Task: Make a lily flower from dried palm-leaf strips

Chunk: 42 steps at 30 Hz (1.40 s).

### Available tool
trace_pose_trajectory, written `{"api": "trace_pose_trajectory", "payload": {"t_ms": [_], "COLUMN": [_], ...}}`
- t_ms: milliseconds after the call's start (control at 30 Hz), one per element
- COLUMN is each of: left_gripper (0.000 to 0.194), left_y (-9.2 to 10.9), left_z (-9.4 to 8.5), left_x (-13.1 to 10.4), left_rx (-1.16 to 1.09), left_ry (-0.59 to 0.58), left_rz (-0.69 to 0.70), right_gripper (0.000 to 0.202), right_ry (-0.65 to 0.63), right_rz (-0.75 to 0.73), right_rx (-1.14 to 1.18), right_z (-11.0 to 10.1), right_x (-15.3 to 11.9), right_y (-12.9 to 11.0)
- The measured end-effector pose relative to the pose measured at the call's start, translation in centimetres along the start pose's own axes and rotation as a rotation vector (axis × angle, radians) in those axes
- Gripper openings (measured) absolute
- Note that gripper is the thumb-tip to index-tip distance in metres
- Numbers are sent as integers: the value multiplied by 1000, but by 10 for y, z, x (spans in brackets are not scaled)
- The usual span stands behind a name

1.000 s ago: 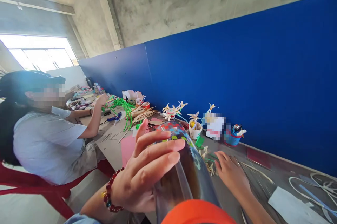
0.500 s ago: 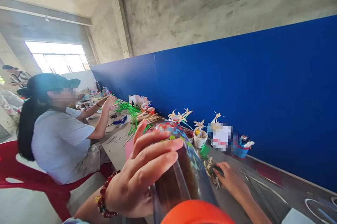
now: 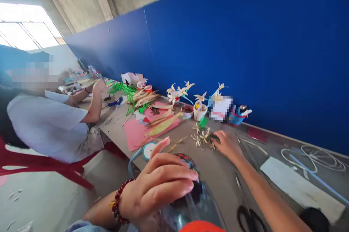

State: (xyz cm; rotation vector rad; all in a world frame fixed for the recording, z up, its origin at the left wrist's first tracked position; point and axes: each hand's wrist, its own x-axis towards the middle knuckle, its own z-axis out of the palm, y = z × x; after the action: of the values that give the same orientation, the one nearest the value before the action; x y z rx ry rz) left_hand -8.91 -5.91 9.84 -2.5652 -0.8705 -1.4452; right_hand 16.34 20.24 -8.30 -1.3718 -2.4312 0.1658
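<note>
My left hand (image 3: 163, 181), with a beaded bracelet at the wrist, is wrapped round a clear bottle (image 3: 201, 206) with an orange-red part at its near end. The bottle is close to the camera and lies partly out of the frame. My right hand (image 3: 225, 144) reaches over the grey table (image 3: 218, 174), its fingers closed on a dark green thing (image 3: 214, 138). Small cream flowers (image 3: 201, 138) lie at its fingertips. Just behind them are a green block (image 3: 203, 122) and a white cup (image 3: 200, 112) holding a flower.
Black-handled scissors (image 3: 249, 217) lie near the right forearm. A ribbon roll (image 3: 149, 151) and pink paper (image 3: 136, 132) with dried leaves are left of the flowers. A seated person (image 3: 49, 123) works at left. A blue partition (image 3: 245, 50) stands behind, with a white board (image 3: 300, 188) at right.
The view has tilted down and turned, showing more of the table. The bottle has moved lower in the view, with my left hand still round it. My right hand stays by the flowers.
</note>
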Motion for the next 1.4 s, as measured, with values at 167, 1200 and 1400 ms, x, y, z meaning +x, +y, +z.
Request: {"api": "trace_pose_trajectory", "payload": {"t_ms": [167,1200,1400], "left_gripper": [41,53,54], "left_y": [1,-56,-60], "left_z": [22,16,19], "left_x": [-25,-56,-56], "left_rx": [-204,-371,-366], "left_ry": [-60,-50,-35], "left_rz": [-43,-309,-274], "right_gripper": [25,14,21], "right_ry": [-45,-373,-266], "right_rz": [7,-100,-38], "right_rx": [-1,97,19], "right_z": [3,-22,-28], "right_x": [1,37,67], "right_y": [5,27,-7]}}
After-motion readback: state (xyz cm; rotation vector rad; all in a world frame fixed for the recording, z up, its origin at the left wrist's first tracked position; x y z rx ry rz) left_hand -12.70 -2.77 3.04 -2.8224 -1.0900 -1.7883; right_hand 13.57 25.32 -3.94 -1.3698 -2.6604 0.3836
